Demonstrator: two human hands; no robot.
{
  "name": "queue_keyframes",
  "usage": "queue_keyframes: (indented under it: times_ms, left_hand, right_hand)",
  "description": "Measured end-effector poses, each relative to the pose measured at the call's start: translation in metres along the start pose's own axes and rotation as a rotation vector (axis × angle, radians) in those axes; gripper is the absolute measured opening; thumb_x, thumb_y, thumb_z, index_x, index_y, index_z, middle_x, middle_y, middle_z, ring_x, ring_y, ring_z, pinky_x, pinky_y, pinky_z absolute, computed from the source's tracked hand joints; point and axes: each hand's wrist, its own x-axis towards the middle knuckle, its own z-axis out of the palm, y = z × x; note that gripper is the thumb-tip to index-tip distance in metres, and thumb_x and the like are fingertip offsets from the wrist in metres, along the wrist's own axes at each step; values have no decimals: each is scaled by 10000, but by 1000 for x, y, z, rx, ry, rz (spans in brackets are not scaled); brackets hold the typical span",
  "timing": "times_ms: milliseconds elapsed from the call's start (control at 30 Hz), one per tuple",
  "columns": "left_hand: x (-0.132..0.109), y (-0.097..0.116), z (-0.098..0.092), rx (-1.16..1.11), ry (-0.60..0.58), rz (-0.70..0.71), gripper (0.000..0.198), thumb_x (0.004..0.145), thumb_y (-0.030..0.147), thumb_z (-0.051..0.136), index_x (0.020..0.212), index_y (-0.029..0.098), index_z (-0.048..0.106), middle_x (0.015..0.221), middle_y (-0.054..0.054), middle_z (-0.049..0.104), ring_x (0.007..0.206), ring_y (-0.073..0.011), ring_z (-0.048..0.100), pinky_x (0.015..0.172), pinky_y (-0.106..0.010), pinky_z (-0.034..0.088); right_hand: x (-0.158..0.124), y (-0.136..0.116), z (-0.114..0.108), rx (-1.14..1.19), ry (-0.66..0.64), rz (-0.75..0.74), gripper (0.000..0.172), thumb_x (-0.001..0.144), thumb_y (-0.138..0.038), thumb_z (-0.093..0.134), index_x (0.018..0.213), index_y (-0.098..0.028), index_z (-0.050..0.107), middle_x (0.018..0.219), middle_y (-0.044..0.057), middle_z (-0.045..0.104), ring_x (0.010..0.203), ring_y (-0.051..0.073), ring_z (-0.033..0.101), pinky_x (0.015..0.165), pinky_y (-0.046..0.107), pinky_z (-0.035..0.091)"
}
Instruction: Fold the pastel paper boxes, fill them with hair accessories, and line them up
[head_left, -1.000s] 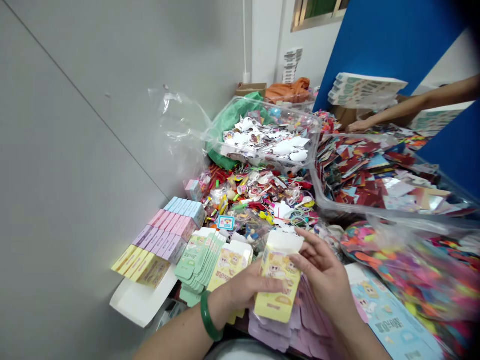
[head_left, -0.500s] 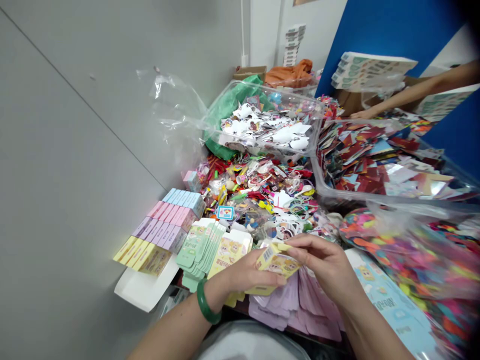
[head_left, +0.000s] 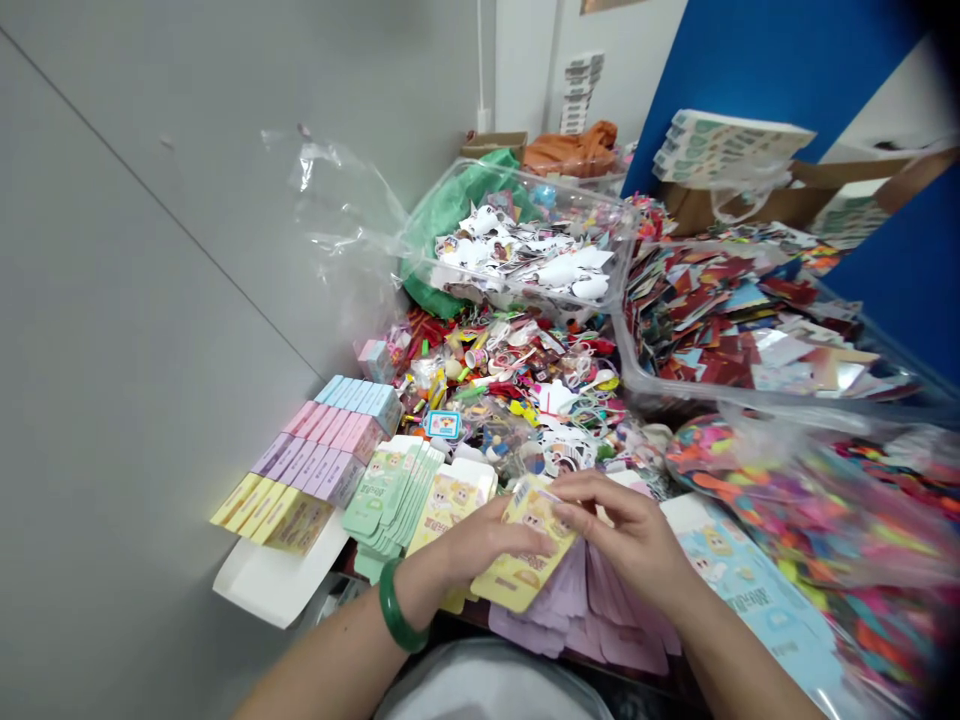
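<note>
The left hand (head_left: 480,545), with a green bangle (head_left: 396,606) on its wrist, and the right hand (head_left: 626,525) are both partly closed and share hold of a yellow carton (head_left: 521,555) printed with cartoon faces, which is held tilted just above the near edge of the desk (head_left: 469,625). The left fingers lie across its lower face, while the right fingers curl over its upper end. Because the fingers cover part of the carton, it cannot be told whether its flaps are closed. The hold appears sound: both hands steady the carton and keep it off the pile of flat lilac cartons (head_left: 581,615) directly below. To the left lie a fanned stack of flat green cartons (head_left: 382,505) and a pale yellow carton (head_left: 450,505). Beyond them, rows of yellow, purple, pink and blue boxes (head_left: 319,460) stand near the left edge of the desk, beside a white tray (head_left: 274,585). To the right are a blue printed sheet (head_left: 750,585) and a bag of multicoloured paper pieces (head_left: 810,530). Farther back are a heap of small trinkets (head_left: 510,375), a clear bin of white stickers (head_left: 517,250) and a clear bin of red and mixed cards (head_left: 739,330). At the far end sit a cardboard box (head_left: 750,205), a stack of printed cartons (head_left: 724,145) and an orange cloth (head_left: 570,155).
</note>
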Motion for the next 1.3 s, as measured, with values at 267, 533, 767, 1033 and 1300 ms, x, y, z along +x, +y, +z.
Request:
queue_keyframes:
  times_ms: [267,533,767,1033,1300]
  left_hand:
    - [-11,10,-20,340,44,517,518,734,336,751,1211,255,568,1443,-126,440,1353,-307,399,1049,-443,386]
    - [-12,-5,-21,239,13,371,376,811,353,704,1127,179,594,1071,-72,635,1006,-222,587,895,-342,461]
    - [-10,-16,-29,104,-5,399,422,797,344,741,1166,196,600,1122,-54,631,1052,-207,572,913,-304,451]
    - [-5,-13,-37,-60,121,396,448,735,327,797,1107,196,586,1058,-45,669,976,-194,624,840,-302,506]
    - [6,-14,-34,-38,176,374,407,761,317,760,1107,182,593,1069,-70,675,945,-213,642,759,-294,525]
  right_hand:
    - [9,6,10,330,-38,477,370,764,-520,678,939,-195,696,660,-8,615,467,98,476,425,217,343]
    - [113,41,-22,-730,134,263,213,856,-239,520,910,-161,710,1004,118,714,971,240,636,835,320,441]
    - [169,73,-35,-822,132,355,259,651,-214,720,906,-173,706,913,90,733,849,235,656,720,294,447]
    - [156,53,-55,-698,184,221,134,710,-196,612,794,-177,715,826,45,728,774,191,644,713,275,463]
    - [127,23,-75,-508,245,222,175,733,-337,613,756,-174,674,651,29,667,561,150,577,527,256,438]
